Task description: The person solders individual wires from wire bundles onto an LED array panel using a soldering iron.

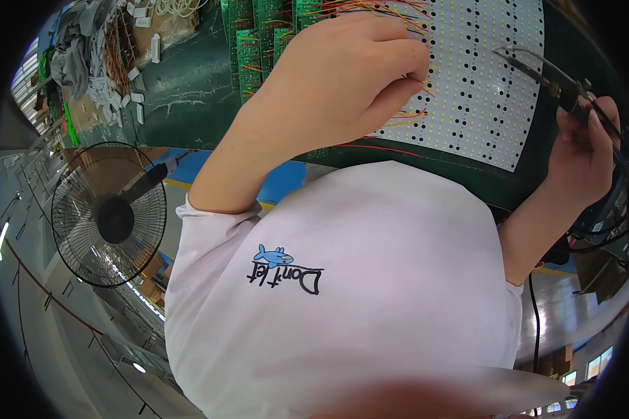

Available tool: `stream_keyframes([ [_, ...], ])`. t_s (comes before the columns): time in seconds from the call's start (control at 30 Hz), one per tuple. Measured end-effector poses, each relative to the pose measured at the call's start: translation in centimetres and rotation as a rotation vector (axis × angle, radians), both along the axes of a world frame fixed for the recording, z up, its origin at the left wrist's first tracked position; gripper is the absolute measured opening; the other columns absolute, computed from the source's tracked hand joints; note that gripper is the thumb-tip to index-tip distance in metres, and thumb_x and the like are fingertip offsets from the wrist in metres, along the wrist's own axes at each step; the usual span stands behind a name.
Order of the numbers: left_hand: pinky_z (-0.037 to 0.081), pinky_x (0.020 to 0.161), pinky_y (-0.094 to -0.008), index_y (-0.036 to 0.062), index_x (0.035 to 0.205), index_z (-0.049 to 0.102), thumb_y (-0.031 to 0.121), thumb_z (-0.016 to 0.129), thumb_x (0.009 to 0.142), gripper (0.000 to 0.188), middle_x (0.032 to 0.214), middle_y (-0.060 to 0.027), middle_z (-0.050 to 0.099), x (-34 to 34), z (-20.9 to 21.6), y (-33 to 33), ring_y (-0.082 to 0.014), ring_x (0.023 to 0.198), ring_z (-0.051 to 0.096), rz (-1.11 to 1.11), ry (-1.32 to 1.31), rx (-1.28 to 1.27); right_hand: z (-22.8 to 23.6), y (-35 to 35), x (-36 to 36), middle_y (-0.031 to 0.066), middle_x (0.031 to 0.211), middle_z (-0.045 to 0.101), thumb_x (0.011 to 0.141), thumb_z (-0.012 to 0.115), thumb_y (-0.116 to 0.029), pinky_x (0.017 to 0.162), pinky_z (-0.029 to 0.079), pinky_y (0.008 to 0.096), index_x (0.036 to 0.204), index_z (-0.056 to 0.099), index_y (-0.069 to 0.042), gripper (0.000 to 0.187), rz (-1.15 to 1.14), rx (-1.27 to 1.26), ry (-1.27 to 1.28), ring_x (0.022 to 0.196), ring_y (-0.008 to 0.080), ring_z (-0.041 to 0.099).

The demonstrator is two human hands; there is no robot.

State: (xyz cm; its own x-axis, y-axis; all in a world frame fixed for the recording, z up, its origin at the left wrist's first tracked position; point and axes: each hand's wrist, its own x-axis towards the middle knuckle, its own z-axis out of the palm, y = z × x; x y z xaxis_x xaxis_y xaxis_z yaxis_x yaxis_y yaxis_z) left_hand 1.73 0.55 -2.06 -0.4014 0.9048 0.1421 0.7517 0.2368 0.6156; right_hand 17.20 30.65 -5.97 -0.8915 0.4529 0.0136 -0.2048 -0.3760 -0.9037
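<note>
My left hand [349,77] reaches over a white LED panel [483,84] dotted with small yellowish lights and black holes. Its thumb and index finger are pinched together, and a thin wire [428,91] shows at their tips. Red, yellow and black wires run from green circuit boards [248,59] onto the panel; the hand hides part of them. On the right, my right hand [583,160] grips a soldering iron [548,85] with a curved metal tube beside its shaft. The iron's tip points left above the panel, apart from my left hand.
The panel and boards lie on a dark green table [182,77]. White connectors with cables [119,87] and grey cloth [77,52] sit at the far left. A black fan [115,218] stands left of my arm. Black cords [534,314] hang at the right.
</note>
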Motion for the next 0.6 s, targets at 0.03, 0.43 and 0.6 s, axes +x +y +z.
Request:
stream_keyframes([
  [0.03,0.05,0.064,-0.0364,0.0071,0.091,0.068,0.009,0.074,0.084,0.01,0.08,-0.0068,0.061,0.2,-0.1,-0.1,-0.0248,0.074,0.063,0.014,0.006,-0.007,0.5,-0.5,0.2,0.0135,0.089,0.062,0.09,0.055,-0.004,0.066,0.043,0.0247,0.1,0.06,0.008,0.017,-0.019,0.03,-0.043,0.073,0.0155,0.052],
  [0.43,0.05,0.071,-0.0405,0.0067,0.085,0.066,0.014,0.07,0.082,0.009,0.08,-0.0071,0.064,1.1,-0.5,0.2,-0.0286,0.077,0.063,0.119,0.116,-0.043,1.9,-2.7,0.3,0.0134,0.088,0.054,0.087,0.054,-0.001,0.07,0.047,0.0218,0.092,0.05,0.005,0.009,0.106,0.096,-0.124,0.077,0.0143,0.053],
  [0.6,0.05,0.074,-0.0395,0.0054,0.087,0.065,0.013,0.068,0.083,0.009,0.084,-0.0084,0.063,1.1,-0.1,0.5,-0.0287,0.08,0.062,0.098,0.093,-0.082,0.5,-5.5,0.7,0.0091,0.077,0.053,0.086,0.06,-0.009,0.057,0.036,0.0211,0.086,0.047,0.001,0.016,0.119,0.119,-0.025,0.065,0.0092,0.046],
])
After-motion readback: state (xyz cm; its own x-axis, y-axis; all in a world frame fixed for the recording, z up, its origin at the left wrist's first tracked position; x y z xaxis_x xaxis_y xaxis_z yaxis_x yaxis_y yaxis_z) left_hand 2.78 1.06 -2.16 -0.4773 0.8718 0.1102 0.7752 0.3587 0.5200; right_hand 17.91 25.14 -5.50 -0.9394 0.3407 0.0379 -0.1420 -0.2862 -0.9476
